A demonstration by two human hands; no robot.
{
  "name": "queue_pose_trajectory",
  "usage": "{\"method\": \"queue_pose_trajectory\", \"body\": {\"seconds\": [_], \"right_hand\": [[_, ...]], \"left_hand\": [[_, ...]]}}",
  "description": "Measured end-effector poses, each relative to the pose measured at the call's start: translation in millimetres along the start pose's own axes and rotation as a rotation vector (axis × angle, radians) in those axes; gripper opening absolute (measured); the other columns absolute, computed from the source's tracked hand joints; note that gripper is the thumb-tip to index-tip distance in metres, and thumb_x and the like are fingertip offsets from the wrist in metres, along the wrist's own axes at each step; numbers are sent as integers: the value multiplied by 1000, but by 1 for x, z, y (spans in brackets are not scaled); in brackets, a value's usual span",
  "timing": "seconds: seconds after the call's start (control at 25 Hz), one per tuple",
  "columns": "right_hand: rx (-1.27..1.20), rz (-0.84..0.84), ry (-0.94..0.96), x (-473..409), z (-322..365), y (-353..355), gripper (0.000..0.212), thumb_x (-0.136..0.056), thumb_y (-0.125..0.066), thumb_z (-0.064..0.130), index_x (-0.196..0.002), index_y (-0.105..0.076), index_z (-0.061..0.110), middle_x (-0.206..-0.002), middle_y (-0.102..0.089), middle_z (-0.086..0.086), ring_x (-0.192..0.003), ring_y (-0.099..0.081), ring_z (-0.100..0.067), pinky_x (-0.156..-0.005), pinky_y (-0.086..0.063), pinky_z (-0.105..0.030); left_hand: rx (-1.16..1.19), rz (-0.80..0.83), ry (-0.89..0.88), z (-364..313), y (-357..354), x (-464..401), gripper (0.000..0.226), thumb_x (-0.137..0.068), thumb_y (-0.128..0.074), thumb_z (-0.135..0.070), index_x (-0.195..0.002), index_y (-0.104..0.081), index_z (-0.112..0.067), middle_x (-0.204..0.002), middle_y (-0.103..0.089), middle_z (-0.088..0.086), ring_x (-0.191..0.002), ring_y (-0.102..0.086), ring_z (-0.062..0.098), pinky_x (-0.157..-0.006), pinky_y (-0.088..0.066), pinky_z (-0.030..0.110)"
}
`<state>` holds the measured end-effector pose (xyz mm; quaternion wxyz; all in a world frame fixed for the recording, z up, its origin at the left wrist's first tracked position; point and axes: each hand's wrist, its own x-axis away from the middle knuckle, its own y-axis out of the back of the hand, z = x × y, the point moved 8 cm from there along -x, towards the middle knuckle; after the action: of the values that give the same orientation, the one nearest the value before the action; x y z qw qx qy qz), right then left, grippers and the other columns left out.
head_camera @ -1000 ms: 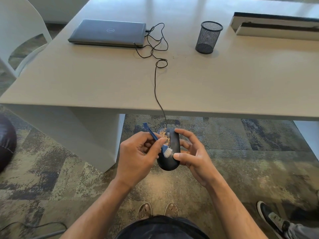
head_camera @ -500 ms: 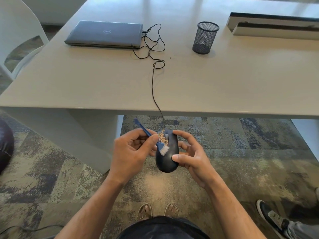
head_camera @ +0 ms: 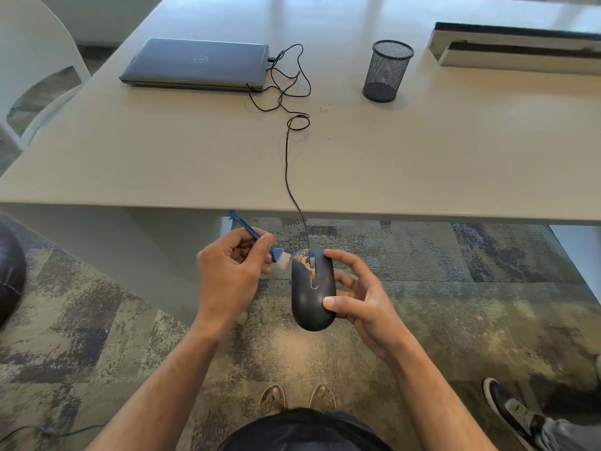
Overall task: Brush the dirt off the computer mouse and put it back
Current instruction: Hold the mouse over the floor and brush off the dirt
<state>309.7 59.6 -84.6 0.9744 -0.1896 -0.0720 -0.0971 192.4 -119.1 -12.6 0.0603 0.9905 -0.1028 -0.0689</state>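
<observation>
Both hands are busy below the front edge of the bench: the right hand (head_camera: 359, 296) cradles the black wired computer mouse (head_camera: 313, 289) from the side, thumb pressed on its rear and fingers curled around the far flank, holding it out over the carpet, not on the pale grey bench (head_camera: 162, 151). The left hand (head_camera: 229, 275) pinches the small blue-handled brush with white bristles (head_camera: 280, 260) between thumb and fingers. Compared with half a second back, the bristles have swung off the top of the mouse and now sit just beside its front left corner, so that looks like the end of one sweep. Tan crumbs of dirt (head_camera: 304, 261) still cling around the scroll wheel, so I'd say more strokes are needed before it goes back. Its thin black cable (head_camera: 287, 170) runs up over the bench edge to the closed grey laptop (head_camera: 198, 63).
</observation>
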Motion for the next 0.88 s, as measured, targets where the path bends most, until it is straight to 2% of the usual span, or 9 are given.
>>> {"method": "queue_pose_trajectory", "body": {"seconds": [0.12, 0.2, 0.36, 0.56, 0.64, 0.76, 0.88], "right_hand": [[-3, -3, 1, -2, 1, -1, 71, -68, -83, 13, -133, -61, 30, -120, -70, -14, -91, -72, -28, -71, -59, -36], [-2, 3, 4, -2, 1, -2, 70, -68, -83, 13, -133, -61, 30, -122, -69, -17, -93, -73, -31, -73, -59, -37], [6, 8, 5, -2, 1, -2, 71, -67, -83, 13, -132, -61, 29, -119, -71, -13, -92, -72, -30, -74, -60, -38], [4, 17, -1, -1, 1, 0, 71, -68, -83, 12, -133, -61, 28, -117, -70, -10, -90, -71, -27, -73, -59, -37], [1, 20, -6, -2, 1, 1, 71, -68, -83, 12, -133, -61, 29, -118, -70, -10, -91, -71, -27, -73, -59, -37], [8, 31, -9, -3, 0, 0, 71, -69, -83, 13, -134, -60, 29, -120, -70, -11, -91, -71, -28, -73, -60, -38], [8, 52, -13, -4, -1, -3, 71, -69, -83, 12, -135, -59, 29, -119, -70, -11, -92, -72, -29, -74, -60, -40]], "left_hand": [[92, 173, -30, -9, -14, 4, 3, -88, -74, -22, -90, -74, -20, -71, -74, 3, -57, -69, 14, -56, -56, 21], [73, 274, -48, -12, -26, 7, 3, -88, -74, -19, -91, -74, -17, -73, -74, 2, -58, -68, 12, -54, -55, 21], [-7, 192, -32, -8, -27, -2, 6, -89, -73, -15, -87, -72, -20, -69, -72, -1, -52, -64, 6, -48, -51, 17], [-58, 28, -2, 0, -12, -15, 8, -90, -73, -19, -85, -71, -25, -67, -72, -6, -55, -66, 7, -49, -53, 18], [-13, 45, -15, -1, -10, -16, 7, -90, -73, -21, -85, -72, -25, -67, -72, -3, -52, -65, 8, -50, -52, 18], [76, 173, -42, -7, -21, -13, 2, -89, -73, -22, -88, -73, -22, -71, -73, 2, -54, -65, 11, -49, -53, 20], [4, 180, -54, -7, -26, -14, 8, -90, -73, -16, -87, -72, -24, -72, -73, -3, -55, -66, 8, -49, -52, 19]]}}
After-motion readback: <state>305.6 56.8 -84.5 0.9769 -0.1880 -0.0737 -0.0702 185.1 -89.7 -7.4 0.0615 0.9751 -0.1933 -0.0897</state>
